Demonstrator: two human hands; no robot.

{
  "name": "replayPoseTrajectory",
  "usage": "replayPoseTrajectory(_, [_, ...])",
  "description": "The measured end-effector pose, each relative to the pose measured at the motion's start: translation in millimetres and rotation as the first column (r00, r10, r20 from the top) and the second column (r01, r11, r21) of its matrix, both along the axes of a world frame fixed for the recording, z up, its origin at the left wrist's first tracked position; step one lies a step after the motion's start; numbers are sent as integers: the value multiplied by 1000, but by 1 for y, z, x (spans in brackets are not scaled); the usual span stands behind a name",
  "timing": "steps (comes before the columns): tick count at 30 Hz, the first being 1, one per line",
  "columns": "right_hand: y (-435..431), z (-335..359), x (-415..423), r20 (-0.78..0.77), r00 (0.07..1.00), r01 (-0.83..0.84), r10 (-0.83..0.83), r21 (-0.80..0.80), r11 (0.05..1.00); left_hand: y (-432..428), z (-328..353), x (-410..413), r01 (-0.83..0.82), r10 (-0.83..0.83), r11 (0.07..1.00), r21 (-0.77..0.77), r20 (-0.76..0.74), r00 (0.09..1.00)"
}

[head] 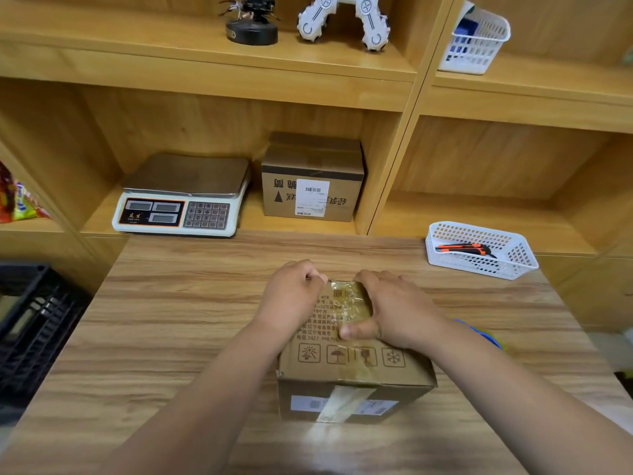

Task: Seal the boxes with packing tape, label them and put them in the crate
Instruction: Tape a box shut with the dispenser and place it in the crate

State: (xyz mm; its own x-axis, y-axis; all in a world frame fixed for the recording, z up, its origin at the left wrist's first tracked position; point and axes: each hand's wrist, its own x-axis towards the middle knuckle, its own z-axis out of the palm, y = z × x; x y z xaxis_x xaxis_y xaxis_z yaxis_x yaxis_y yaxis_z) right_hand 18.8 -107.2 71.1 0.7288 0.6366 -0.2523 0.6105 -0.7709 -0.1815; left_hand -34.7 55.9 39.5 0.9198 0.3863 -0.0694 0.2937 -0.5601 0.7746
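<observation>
Head view, one frame.

- Box [352,368]: cardboard, sits on the wooden counter [164,303], near centre, close to the person. The top face carries printed text and four handling symbols.
- Packing tape [346,402]: a clear strip runs along the top of the box and down over the near face, crossing a white label [380,406] there. The far part of the strip looks wrinkled and shiny between the two hands.
- Left hand [294,296]: rests on the far left part of the box top. Its fingers [313,274] are curled tight, with thumb and forefinger together at the far end of the tape, pinching it as far as can be seen.
- Right hand [400,310]: lies on the far right part of the box top. Its fingers [373,277] are bent down over the far edge of the box. The thumb [356,332] is stretched out and pressed flat on the tape. This hand grips the box.
- Crate [30,320]: black, slatted, off the left edge of the counter and lower down, well apart from the box.
- Second box [311,156]: stands in the shelf compartment behind the counter, closed, with a white barcode sticker [312,200] on its front face. A weighing scale [181,197] stands just beside it, on its left.
- White basket [513,258]: on the far right of the counter, holding orange-and-black cutters [462,249].
- A blue-edged object [483,334] is partly hidden behind the right forearm. Cannot tell what it is.
</observation>
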Motion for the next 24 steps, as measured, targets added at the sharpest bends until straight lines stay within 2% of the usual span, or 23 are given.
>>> replayPoseTrajectory(4, [-1,-6,18,12,997,71,-73,123,990,-2,0,-2,1,-1,1000,-9,11,1000])
replayPoseTrajectory(9, [2,-9,27,-48,991,130,-122,244,961,0,2,-2,-1,1,1000,-19,-9,1000])
replayPoseTrajectory(14, [-11,-10,17,22,999,39,-44,196,980,-3,2,-1,9,-10,1000,-22,-23,1000])
replayPoseTrajectory(18, [-24,-2,2,-15,999,-42,42,-20,999,-2,1,-1,7,-8,1000,-29,-3,1000])
replayPoseTrajectory(20, [-29,0,-4,-35,998,-62,60,-64,996,-4,1,-2,16,-16,1000,-12,3,1000])
replayPoseTrajectory(22, [-29,1,-5,-60,997,-52,50,-34,998,-4,0,-3,19,-19,1000,11,12,1000])
replayPoseTrajectory(24, [-26,-2,-1,-94,996,19,-10,95,995,-5,-1,-5,21,-22,999,36,26,999])
